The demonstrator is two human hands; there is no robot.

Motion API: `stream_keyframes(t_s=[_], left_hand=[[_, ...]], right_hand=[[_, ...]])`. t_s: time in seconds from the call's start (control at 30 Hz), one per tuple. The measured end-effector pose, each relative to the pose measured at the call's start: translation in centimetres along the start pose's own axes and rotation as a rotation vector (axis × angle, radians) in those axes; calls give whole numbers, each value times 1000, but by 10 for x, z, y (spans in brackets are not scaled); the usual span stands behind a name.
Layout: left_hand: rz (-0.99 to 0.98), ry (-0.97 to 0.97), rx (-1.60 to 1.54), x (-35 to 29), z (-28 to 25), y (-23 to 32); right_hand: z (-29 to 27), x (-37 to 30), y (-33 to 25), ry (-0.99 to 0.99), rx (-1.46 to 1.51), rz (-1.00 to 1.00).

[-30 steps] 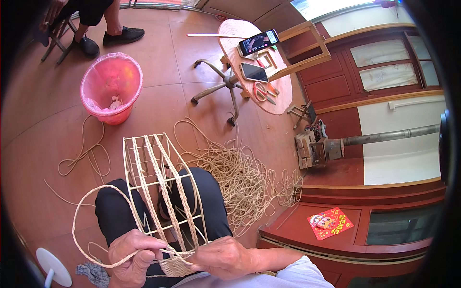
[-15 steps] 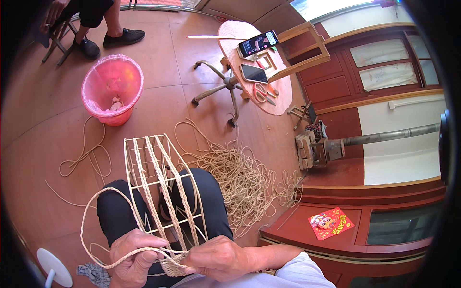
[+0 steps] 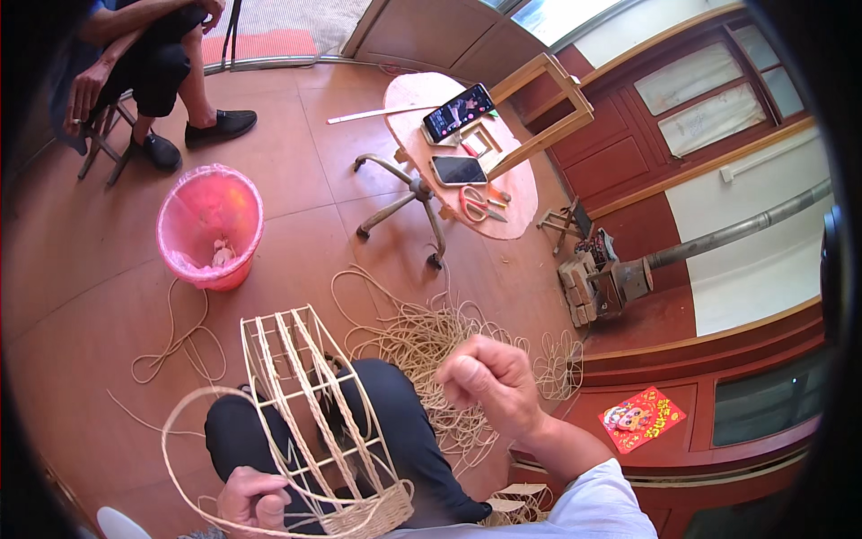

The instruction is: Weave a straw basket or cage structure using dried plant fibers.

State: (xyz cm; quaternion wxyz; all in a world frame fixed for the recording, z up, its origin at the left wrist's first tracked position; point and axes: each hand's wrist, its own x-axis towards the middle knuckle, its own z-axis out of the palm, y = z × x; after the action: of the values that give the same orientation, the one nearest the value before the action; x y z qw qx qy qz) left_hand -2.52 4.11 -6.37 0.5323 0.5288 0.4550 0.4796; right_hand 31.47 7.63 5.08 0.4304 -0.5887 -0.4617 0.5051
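Observation:
A half-woven basket frame [image 3: 301,395] of pale rods and twisted cords rests across my knees. Its near end has a band of tight weaving [image 3: 373,514]. My left hand [image 3: 251,496] is closed beside that end, pinching the pale cord at the frame's left side. From there a big loop of cord [image 3: 166,440] arcs out to the left. Off to the right and above the basket, my right hand [image 3: 492,382] is raised in a closed fist. The inside of the fist is hidden, and no cord shows leading to it.
A tangled pile of cord [image 3: 422,337] lies on the floor beyond my right knee. Farther off stand a pink lined bin [image 3: 171,256] and a round table [image 3: 404,94] with phones, scissors [image 3: 476,205] and a wooden frame. A seated person [image 3: 162,81] is at far left.
My right hand has left the woven end and risen up and to the right. The left hand stays near the basket's lower left. The view has shifted, showing more of the seated person.

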Motion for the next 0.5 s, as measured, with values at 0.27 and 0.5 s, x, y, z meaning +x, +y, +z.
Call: stream_keyframes(t_s=[0.27,0.5], left_hand=[[98,-68,205,26,6,4],[64,-76,206,43,12,1]], right_hand=[[4,26,25,-51,-101,-5],[2,32,40,-171,-217,-242]])
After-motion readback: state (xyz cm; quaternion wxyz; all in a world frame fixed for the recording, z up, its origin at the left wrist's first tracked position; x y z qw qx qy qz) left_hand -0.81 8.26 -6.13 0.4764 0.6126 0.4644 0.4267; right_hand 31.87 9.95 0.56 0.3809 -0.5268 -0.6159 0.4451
